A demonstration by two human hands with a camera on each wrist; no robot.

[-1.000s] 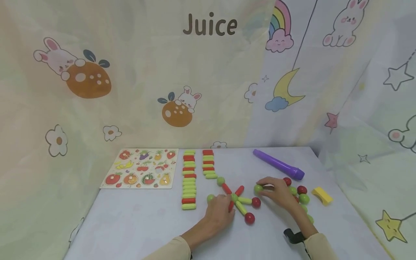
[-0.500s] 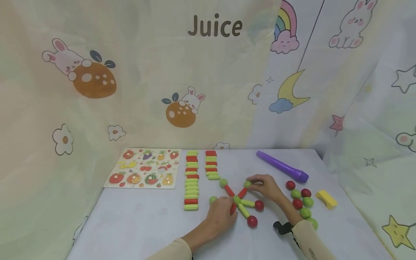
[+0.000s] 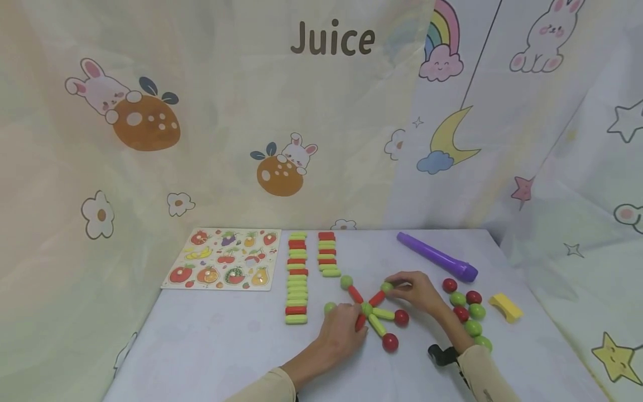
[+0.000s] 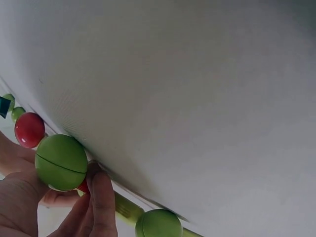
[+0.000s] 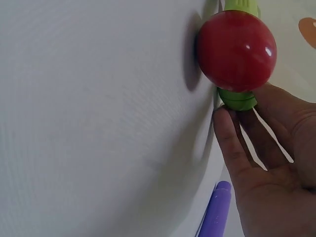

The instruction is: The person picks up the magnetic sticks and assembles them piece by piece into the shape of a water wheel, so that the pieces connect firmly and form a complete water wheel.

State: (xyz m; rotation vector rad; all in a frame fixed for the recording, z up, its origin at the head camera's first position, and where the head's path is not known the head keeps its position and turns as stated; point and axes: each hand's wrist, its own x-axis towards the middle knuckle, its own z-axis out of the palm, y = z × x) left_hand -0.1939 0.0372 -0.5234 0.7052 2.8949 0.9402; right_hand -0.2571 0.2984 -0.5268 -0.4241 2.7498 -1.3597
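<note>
A star of red and yellow-green toy rods [image 3: 384, 314] lies on the white table, its arms meeting at a green center ball [image 3: 367, 309]. Several arms end in red or green balls. My left hand [image 3: 342, 329] grips the star's left side, covering part of it; a green ball [image 4: 61, 163] shows beside the fingers in the left wrist view. With thumb and fingertips, my right hand [image 3: 418, 291] pinches a green ball [image 3: 386, 287] at the outer end of the upper-right red rod [image 3: 377, 298]. A red ball [image 5: 237, 51] partly hides that pinch in the right wrist view.
Two columns of rods [image 3: 296, 290] stand behind and left of the star, beside a fruit puzzle board [image 3: 266, 262]. Loose red and green balls [image 3: 473, 328] lie to the right. Near them are a yellow arched block [image 3: 506, 307] and a purple microphone-shaped toy [image 3: 437, 257].
My right hand has carried the green ball leftward from beside the loose balls to the tip of the upper-right red rod. The left hand has kept its hold on the star.
</note>
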